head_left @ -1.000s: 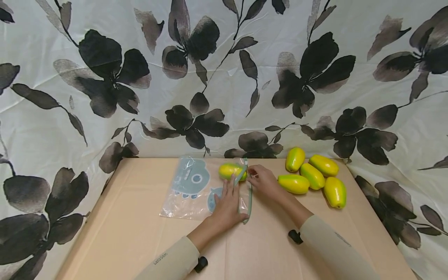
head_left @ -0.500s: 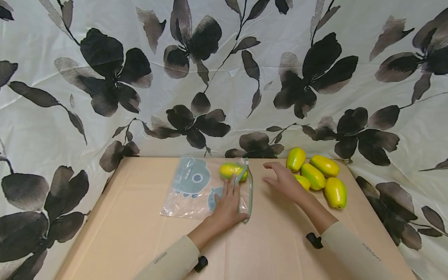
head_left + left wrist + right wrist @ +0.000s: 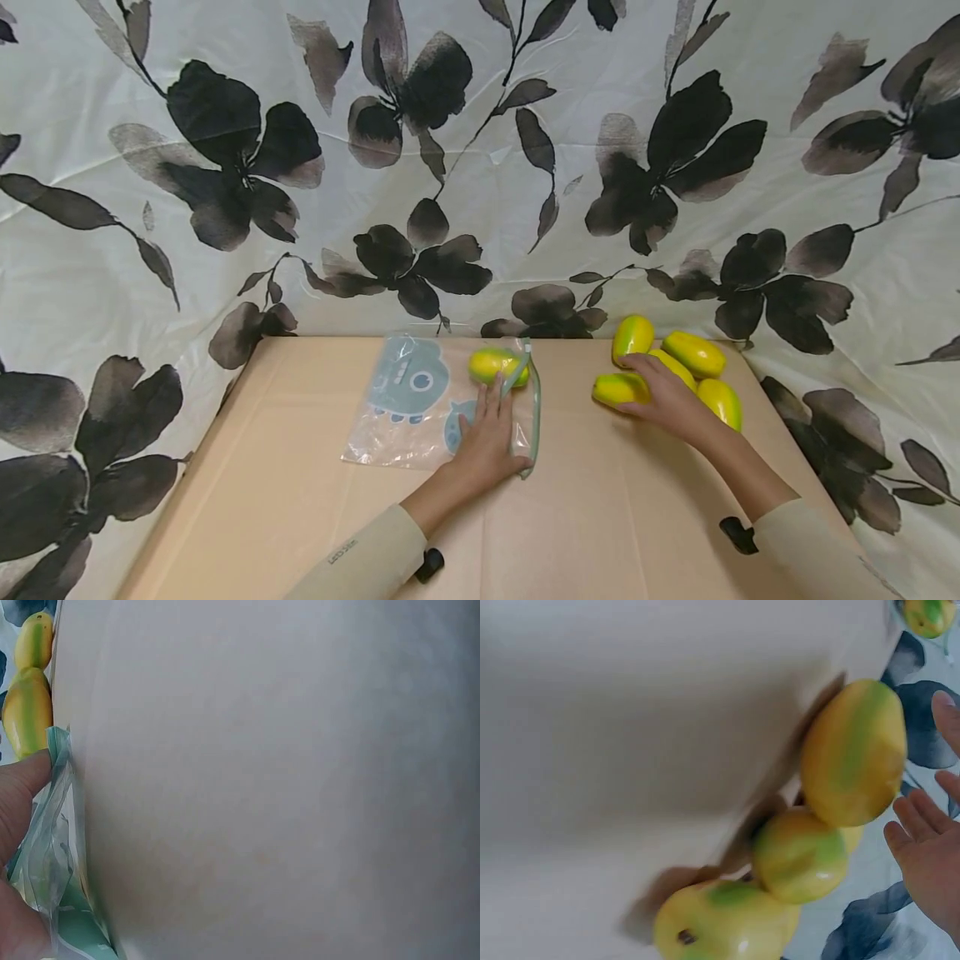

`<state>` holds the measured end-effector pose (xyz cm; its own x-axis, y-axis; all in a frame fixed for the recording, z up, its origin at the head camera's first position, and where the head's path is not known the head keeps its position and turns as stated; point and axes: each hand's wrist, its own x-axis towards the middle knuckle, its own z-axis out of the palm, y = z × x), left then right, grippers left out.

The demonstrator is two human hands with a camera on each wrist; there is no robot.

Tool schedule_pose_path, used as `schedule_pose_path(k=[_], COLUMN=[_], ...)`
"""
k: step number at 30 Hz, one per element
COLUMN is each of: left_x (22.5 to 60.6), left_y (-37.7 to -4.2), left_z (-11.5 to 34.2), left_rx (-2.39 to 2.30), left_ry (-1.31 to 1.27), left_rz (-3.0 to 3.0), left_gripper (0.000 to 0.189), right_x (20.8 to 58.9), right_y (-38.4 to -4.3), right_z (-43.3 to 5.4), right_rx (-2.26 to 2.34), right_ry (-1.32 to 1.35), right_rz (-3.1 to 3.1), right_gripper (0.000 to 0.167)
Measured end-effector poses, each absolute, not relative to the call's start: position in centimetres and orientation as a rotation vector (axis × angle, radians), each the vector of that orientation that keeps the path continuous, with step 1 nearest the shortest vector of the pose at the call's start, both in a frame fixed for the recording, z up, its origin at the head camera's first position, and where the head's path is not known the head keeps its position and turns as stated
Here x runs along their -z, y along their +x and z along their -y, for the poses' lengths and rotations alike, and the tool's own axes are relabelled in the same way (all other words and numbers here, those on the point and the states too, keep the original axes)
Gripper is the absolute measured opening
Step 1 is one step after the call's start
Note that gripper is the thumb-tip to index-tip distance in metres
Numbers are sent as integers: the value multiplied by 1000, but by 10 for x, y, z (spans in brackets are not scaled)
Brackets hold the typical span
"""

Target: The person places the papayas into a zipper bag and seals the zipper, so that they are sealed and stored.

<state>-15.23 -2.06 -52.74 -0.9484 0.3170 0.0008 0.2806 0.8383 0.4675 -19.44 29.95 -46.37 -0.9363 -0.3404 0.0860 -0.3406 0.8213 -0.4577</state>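
Observation:
A clear zip bag [image 3: 408,442] with blue cartoon print lies flat at the middle of the board, one yellow-green papaya [image 3: 491,365] inside near its opening. My left hand [image 3: 483,446] presses the bag with extended fingers, the thumb at its green zip edge. In the left wrist view, the bag's zip edge [image 3: 60,772] stands up by the thumb. My right hand [image 3: 667,400] is around the nearest papaya [image 3: 618,389] of the pile on the right, fingers on its far side and thumb on its near side. The right wrist view shows these fingers [image 3: 922,817] spread beside the fruit.
Several more papayas, among them an upright one [image 3: 632,337], a back one [image 3: 693,354] and a front one [image 3: 722,402], lie close together at the board's right. The tan board [image 3: 300,500] ends at a floral cloth [image 3: 525,208] behind and at the sides.
My right hand has left the bag's opening and moved right to the papaya pile, its fingers spreading around the leftmost one. My left hand stays on the bag.

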Motion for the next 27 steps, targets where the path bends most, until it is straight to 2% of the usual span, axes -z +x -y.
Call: schedule_pose_path(k=[10, 27], left_x=[525, 525], left_y=[-148, -142], left_z=[23, 25], left_rx=[-723, -705], left_ry=[479, 501], left_rz=[-2939, -2950], left_gripper=[131, 131], right_x=[474, 489], right_y=[-188, -179], right_z=[-311, -309], right_rx=[-633, -602], right_ry=[613, 574], right_rz=[3026, 3048], right_gripper=[87, 74])
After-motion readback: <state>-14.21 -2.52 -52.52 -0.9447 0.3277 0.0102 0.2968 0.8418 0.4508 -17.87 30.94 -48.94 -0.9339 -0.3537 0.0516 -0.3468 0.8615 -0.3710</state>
